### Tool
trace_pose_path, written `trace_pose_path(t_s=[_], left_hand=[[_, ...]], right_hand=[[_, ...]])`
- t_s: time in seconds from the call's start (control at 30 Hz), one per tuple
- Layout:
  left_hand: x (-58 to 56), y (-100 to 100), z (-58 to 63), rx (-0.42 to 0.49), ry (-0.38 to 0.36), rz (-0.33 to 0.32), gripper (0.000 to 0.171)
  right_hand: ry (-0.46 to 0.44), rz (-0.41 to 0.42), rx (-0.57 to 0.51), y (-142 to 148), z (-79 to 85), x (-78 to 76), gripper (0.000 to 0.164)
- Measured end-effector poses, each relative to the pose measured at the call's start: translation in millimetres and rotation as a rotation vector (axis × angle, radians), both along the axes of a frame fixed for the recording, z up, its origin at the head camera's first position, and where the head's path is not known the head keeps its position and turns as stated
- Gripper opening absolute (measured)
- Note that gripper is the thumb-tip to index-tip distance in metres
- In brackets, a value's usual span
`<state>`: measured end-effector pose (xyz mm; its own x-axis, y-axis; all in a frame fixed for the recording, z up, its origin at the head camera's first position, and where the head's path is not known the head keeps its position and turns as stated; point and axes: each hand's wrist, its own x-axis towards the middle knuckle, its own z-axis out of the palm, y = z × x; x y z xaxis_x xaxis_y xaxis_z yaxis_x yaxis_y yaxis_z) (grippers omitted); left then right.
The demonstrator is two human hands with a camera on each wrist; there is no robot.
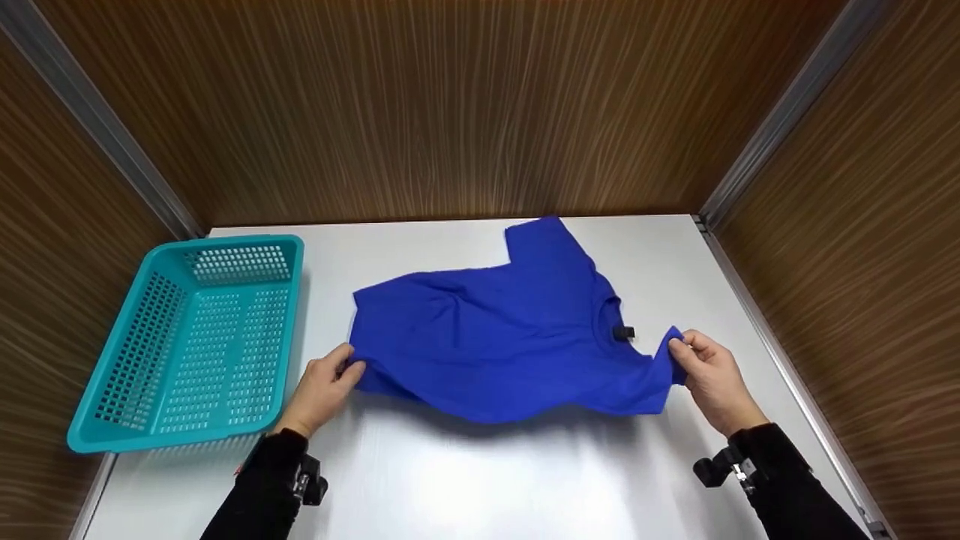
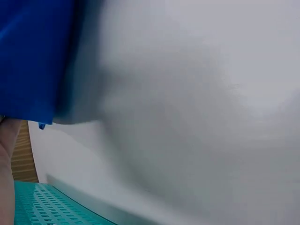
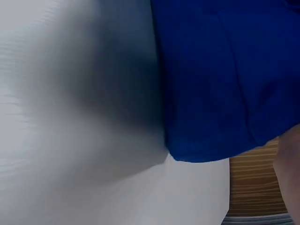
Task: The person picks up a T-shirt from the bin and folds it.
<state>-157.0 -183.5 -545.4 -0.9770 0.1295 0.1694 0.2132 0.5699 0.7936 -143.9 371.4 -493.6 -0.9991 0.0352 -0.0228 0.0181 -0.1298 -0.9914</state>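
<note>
A blue short-sleeved T-shirt [image 1: 495, 330] lies sideways on the white table, its hem to the left and its neckline with a black tag to the right. My left hand [image 1: 321, 388] pinches the near corner of the hem between thumb and fingers. At the other end my right hand [image 1: 712, 375] pinches the near sleeve, which is pulled up to a point. The shirt's near edge is lifted and casts a shadow on the table. In the right wrist view the sleeve [image 3: 211, 93] hangs over the table; the left wrist view shows the hem corner [image 2: 28, 70].
A teal plastic basket [image 1: 286, 352] with perforated walls stands at the left, close to my left forearm. Wood-grain panels [image 1: 450, 112] enclose the white table [image 1: 465, 487] at the back and both sides. Metal rails run along the panel corners.
</note>
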Motion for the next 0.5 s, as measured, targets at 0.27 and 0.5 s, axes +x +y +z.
trace_pose_path(t_s=[0.27, 0.5], left_hand=[[2.2, -1, 2.7, 0.067, -0.202, -0.049, 0.022], [1.9, -1, 0.9, 0.119, -0.280, -0.088, 0.027]], right_hand=[[-0.072, 0.084, 0.040, 11, 3.3, 6.9, 0.030], [-0.070, 0.086, 0.024, 13, 0.1, -1.6, 0.020]])
